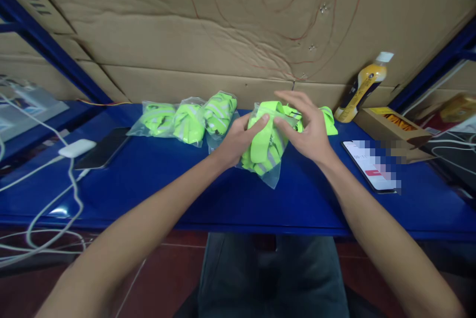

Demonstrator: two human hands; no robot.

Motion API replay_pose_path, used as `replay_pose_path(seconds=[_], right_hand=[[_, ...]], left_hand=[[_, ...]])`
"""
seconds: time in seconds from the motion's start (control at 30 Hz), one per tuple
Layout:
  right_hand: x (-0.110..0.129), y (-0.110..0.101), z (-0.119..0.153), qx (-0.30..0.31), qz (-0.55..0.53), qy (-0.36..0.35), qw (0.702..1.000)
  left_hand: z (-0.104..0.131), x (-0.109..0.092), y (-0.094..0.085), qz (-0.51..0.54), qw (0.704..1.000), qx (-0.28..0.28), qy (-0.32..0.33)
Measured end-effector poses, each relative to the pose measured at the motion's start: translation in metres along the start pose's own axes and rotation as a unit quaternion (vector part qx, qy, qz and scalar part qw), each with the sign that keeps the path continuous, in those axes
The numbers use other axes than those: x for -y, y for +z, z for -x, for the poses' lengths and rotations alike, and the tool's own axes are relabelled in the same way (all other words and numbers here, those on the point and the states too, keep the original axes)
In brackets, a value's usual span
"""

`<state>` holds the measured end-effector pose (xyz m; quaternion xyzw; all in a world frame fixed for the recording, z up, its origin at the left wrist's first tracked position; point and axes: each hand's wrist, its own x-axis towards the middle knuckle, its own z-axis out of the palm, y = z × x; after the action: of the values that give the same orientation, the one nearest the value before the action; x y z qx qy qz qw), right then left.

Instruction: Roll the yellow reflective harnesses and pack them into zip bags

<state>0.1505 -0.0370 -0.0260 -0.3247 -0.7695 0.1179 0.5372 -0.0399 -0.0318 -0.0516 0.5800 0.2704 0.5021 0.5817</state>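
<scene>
Both hands meet at a clear plastic bag (265, 152) stuffed with a folded neon-green reflective strap, held just above the blue table (186, 194). My left hand (240, 138) grips the bag's left side, thumb on top. My right hand (307, 127) pinches the bag's top edge with thumb and forefinger, the other fingers spread. Behind the right hand lies a loose neon-green strap (327, 118). Three filled bags (189, 120) of the same green straps lie in a row at the back left.
A phone (374, 165) with a lit screen lies at the right, a dark phone (102, 148) at the left beside a white charger (77, 148) and cables. A yellow bottle (360, 89) leans on the cardboard wall; an open carton (394, 127) sits beside it.
</scene>
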Motion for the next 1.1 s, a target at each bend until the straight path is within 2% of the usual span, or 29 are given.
replay_pose_path(seconds=[0.07, 0.17, 0.3, 0.47, 0.67, 0.77, 0.9, 1.0, 1.1], right_hand=[[0.007, -0.007, -0.001, 0.017, 0.003, -0.005, 1.0], [0.008, -0.011, -0.001, 0.035, -0.031, 0.028, 0.999], [0.005, -0.008, 0.0, 0.094, -0.049, 0.043, 0.993], [0.011, -0.008, -0.005, 0.159, -0.026, 0.059, 0.985], [0.011, -0.014, -0.005, 0.219, -0.079, 0.067, 0.97], [0.013, -0.011, -0.004, 0.2, -0.097, 0.072, 0.972], [0.018, -0.006, -0.005, 0.151, -0.021, 0.055, 0.987], [0.018, -0.007, -0.007, 0.14, 0.036, 0.024, 0.989], [0.015, -0.009, -0.01, 0.157, 0.032, 0.042, 0.986]], left_hand=[[0.002, -0.003, -0.001, -0.003, 1.0, 0.003, 0.009], [0.003, -0.009, 0.0, -0.025, 0.999, 0.005, 0.025], [0.002, -0.009, 0.006, -0.079, 0.993, -0.032, 0.076], [0.002, -0.008, 0.01, -0.164, 0.97, -0.066, 0.165], [0.007, -0.016, 0.007, -0.28, 0.937, -0.044, 0.206], [0.004, -0.016, 0.003, -0.288, 0.927, -0.072, 0.23], [-0.002, -0.015, -0.002, -0.229, 0.937, -0.124, 0.233], [-0.003, -0.014, -0.002, -0.176, 0.961, -0.104, 0.188], [-0.002, -0.012, -0.002, -0.135, 0.976, -0.079, 0.15]])
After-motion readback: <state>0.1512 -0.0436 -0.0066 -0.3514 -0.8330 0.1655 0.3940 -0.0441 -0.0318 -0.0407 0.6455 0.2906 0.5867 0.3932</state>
